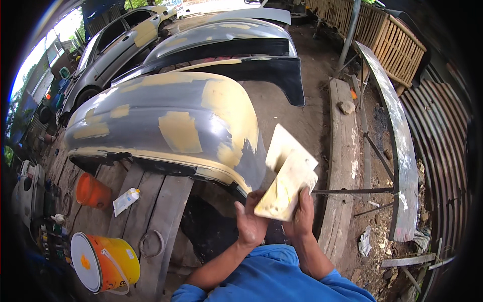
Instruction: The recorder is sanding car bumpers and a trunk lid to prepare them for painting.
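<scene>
Two flat, cream-coloured putty spreaders overlap in front of me. The nearer spreader point(283, 194) has a yellow smear and dark smudges; the farther spreader point(289, 142) sticks out above it. My right hand point(302, 217) grips the right edge, thumb along the side. At the lower left corner, my left hand point(250, 225) has its palm turned up and its fingers partly hidden behind the nearer piece. Just beyond stands a grey bumper cover point(146, 113) with dried patches of tan filler, its right end close to the spreaders.
On the planks point(168, 211) to the left are an orange bucket point(93, 191), a white tube point(126, 201), a ring of tape point(151, 243) and a yellow-orange lidded pail point(105, 262). More body panels point(241, 70) and a car point(118, 43) stand behind. A timber beam point(339, 166) runs along the right.
</scene>
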The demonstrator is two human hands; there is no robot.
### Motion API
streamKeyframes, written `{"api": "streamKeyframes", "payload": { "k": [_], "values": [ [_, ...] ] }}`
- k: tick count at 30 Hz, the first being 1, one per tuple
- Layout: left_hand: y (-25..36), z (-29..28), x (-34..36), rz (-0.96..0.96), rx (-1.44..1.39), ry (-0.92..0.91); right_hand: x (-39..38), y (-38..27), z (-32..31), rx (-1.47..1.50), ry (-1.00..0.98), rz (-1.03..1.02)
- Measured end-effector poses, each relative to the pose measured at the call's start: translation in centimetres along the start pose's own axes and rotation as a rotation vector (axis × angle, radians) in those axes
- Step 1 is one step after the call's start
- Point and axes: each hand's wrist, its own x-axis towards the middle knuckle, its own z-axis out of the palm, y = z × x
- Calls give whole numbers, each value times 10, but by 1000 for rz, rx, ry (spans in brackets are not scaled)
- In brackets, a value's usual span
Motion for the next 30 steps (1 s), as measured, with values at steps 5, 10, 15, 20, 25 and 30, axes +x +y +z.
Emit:
{"api": "streamKeyframes", "payload": {
  "k": [5,10,15,20,25,30],
  "values": [
    [-11,16,-13,189,566,-71,2,22,5,-274,127,-218],
    [4,29,-3,239,670,82,3,34,-22,-409,45,-206],
    [39,37,15,331,297,100,15,8,-40,-490,-111,-480],
    [68,27,25,333,233,232,17,-21,-67,-743,243,-609],
    [56,18,24,269,383,374,7,-33,-35,-482,228,-519],
    [37,3,15,360,500,247,-7,-28,-27,-319,175,-208]
  ]
}}
